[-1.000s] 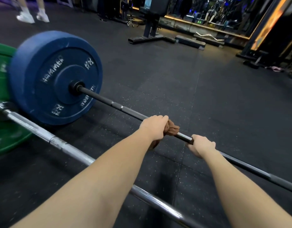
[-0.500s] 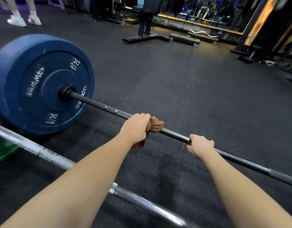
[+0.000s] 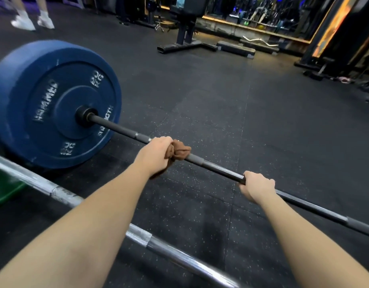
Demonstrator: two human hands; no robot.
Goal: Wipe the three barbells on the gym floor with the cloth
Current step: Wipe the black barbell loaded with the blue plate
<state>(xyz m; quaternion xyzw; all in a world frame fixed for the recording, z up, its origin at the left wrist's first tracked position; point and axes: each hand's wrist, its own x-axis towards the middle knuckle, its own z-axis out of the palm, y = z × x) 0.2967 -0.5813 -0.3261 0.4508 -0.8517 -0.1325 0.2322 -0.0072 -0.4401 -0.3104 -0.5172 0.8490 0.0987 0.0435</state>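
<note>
A black barbell (image 3: 219, 168) with a blue 20 kg plate (image 3: 40, 100) lies across the floor. My left hand (image 3: 156, 155) grips a brown cloth (image 3: 178, 151) wrapped round the black bar, left of its middle. My right hand (image 3: 257, 187) grips the bare bar further right. A chrome barbell (image 3: 175, 254) lies nearer to me, passing under my left forearm, with a green plate (image 3: 2, 189) at its left end. A third barbell is not in view.
Black rubber floor (image 3: 221, 100) stretches ahead. A bench stand (image 3: 185, 41) and a low step (image 3: 235, 48) sit at the back, with machines at the right. A person's feet in white shoes (image 3: 32, 21) stand at the top left.
My left hand has slid the cloth along the black bar toward the blue plate. My right hand keeps its grip on the bar. The view has shifted right, hiding most of the green plate.
</note>
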